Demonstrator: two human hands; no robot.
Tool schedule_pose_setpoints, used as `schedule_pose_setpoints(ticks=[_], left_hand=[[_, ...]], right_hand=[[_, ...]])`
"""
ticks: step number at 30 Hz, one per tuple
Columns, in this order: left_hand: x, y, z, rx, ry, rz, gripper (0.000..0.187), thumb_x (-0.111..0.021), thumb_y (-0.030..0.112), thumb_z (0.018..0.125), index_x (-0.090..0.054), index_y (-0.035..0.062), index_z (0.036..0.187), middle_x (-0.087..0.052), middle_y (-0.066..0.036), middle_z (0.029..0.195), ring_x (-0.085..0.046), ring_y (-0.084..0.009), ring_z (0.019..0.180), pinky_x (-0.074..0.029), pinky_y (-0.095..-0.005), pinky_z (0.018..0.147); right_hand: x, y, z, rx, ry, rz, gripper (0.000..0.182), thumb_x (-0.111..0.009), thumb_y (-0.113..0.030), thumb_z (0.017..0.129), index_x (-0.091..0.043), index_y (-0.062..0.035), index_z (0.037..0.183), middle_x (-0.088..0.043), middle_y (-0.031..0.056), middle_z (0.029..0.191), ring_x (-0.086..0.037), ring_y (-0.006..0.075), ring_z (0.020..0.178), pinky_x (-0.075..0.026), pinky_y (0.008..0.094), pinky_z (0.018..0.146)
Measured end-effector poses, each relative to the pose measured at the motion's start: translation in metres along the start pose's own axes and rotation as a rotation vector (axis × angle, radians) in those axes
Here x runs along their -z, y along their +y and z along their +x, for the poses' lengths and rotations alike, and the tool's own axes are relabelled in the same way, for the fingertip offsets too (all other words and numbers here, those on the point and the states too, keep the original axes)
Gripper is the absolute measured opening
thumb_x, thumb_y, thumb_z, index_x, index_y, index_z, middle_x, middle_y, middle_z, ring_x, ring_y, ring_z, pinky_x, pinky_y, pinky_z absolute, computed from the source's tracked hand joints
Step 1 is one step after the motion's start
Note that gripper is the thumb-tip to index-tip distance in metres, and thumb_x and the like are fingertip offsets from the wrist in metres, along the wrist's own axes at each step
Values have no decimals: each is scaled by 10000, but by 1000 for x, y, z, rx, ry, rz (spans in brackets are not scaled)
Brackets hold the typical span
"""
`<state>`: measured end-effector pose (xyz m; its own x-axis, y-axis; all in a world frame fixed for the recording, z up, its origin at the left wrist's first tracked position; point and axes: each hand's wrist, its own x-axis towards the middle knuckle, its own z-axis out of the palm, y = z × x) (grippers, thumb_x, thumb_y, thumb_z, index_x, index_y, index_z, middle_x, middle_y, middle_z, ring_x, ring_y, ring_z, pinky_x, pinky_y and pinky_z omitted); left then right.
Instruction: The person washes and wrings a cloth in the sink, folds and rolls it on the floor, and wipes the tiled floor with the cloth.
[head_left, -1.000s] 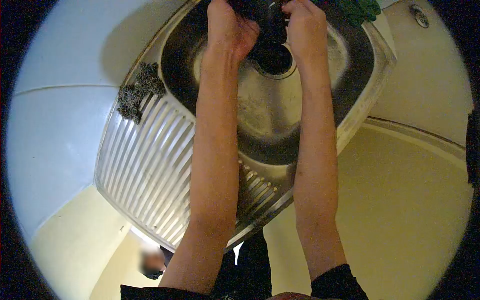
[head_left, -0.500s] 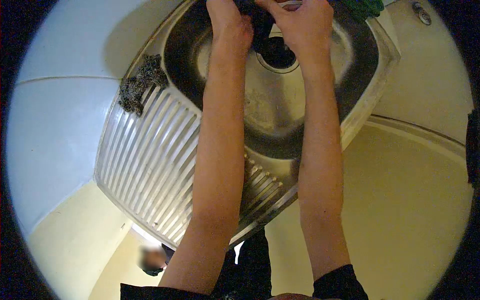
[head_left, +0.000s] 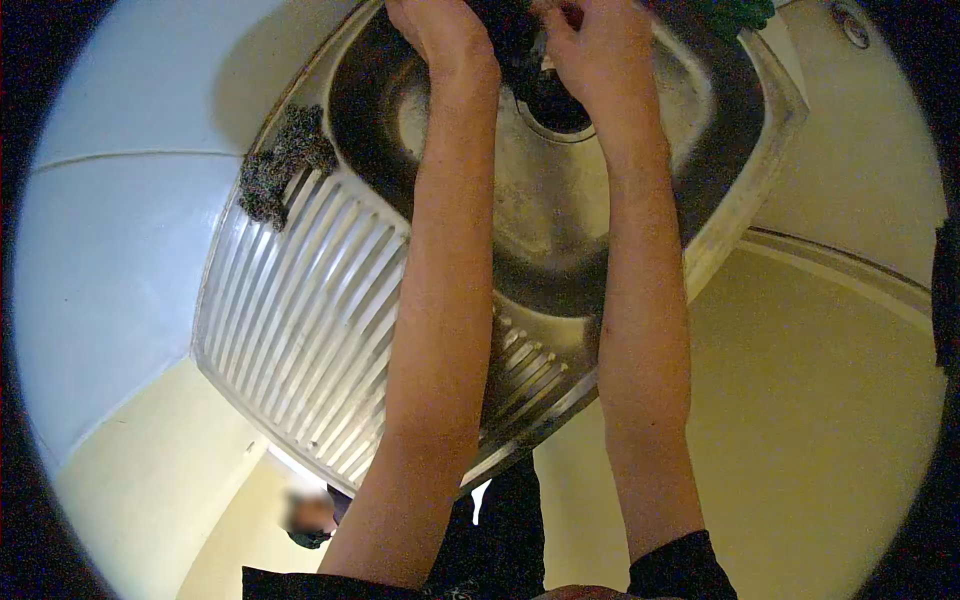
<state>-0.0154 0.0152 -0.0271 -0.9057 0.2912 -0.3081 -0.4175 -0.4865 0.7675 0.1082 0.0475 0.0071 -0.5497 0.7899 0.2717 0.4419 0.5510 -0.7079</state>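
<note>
Both my hands are over the steel sink basin point(head_left: 555, 220), at the top edge of the view. My right hand point(head_left: 605, 50) has its fingers curled in against a dark, soft-looking item point(head_left: 515, 45), whose kind I cannot make out. On the other side of that item is my left hand point(head_left: 445, 30), bent at the wrist; the frame edge cuts off its fingers. Dark material hangs down between the hands to the round drain point(head_left: 570, 130), partly covering it. A small pale patch shows beside the right fingers.
A grey, curly scouring pad point(head_left: 285, 165) lies where the ribbed drainboard point(head_left: 300, 310) meets the basin. Something green point(head_left: 740, 15) sits at the sink's far right corner. A person point(head_left: 310, 515) shows at lower left. Pale walls border the sink.
My left hand has shifted slightly left and bent more at the wrist. My right hand has moved a little, its fingers now more curled. The dark item stays between them.
</note>
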Motion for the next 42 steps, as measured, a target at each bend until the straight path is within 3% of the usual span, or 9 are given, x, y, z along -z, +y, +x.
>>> schedule_pose_setpoints(ticks=[5,8,11,17,20,23,26,35,42], left_hand=[[2,3,3,-183,82,62,591,-373,291,1056,-381,-129,1473,-511,-266,1404,-548,-383,1196,-422,-450,1072],[-2,14,-14,-176,72,33,608,-377,307,1058,-380,-134,1476,-509,-272,1408,-546,-379,1209,-418,-450,1075],[-10,34,-52,-234,-37,68,630,-385,326,1058,-371,-133,1490,-501,-276,1419,-541,-385,1221,-415,-450,1077],[1,14,-18,-291,169,219,640,-398,359,1063,-391,-116,1492,-506,-266,1421,-531,-384,1234,-395,-433,1093],[1,13,-16,-318,105,142,636,-390,355,1064,-384,-110,1498,-495,-263,1443,-511,-379,1265,-370,-431,1117],[-7,30,-42,-326,-30,81,645,-405,387,1069,-391,-98,1493,-478,-254,1469,-491,-371,1297,-357,-433,1129],[-5,18,-22,-282,119,87,648,-440,435,1070,-448,-89,1451,-536,-226,1391,-525,-344,1228,-381,-427,1096],[-11,35,-40,-155,94,113,516,-475,409,1040,-523,-46,1279,-572,-132,1046,-516,-260,921,-439,-414,870],[-1,7,-9,-228,155,92,581,-431,369,1054,-421,-90,1410,-531,-201,1256,-515,-315,1095,-401,-443,1027]], right_hand=[[0,1,-3,-35,-204,-132,172,-586,20,915,-716,112,982,-673,345,893,-699,463,841,-544,490,766],[8,-14,-4,-105,-353,-75,175,-585,23,914,-715,112,990,-677,345,910,-707,450,845,-540,497,784],[-1,-2,-7,30,-164,13,171,-585,20,918,-710,115,986,-687,335,914,-702,429,808,-536,475,761],[5,-9,-2,-24,-47,66,157,-598,20,930,-711,104,999,-705,266,847,-676,340,717,-523,418,691],[15,-19,-1,-160,-146,259,223,-565,-87,1004,-701,86,972,-688,189,814,-650,278,706,-511,399,671],[17,-25,4,-539,-83,838,384,-471,-272,1090,-649,13,907,-626,97,801,-596,221,728,-492,373,702],[15,-4,9,-572,-172,1218,467,-351,-409,1124,-579,-78,886,-577,62,809,-560,214,764,-478,382,771],[18,-4,12,-578,-196,1386,530,-218,-479,1117,-458,-114,818,-455,45,743,-430,225,723,-388,388,778],[18,-13,9,-560,-101,1409,525,-204,-495,1101,-426,-122,806,-432,45,735,-376,222,696,-367,387,771]])
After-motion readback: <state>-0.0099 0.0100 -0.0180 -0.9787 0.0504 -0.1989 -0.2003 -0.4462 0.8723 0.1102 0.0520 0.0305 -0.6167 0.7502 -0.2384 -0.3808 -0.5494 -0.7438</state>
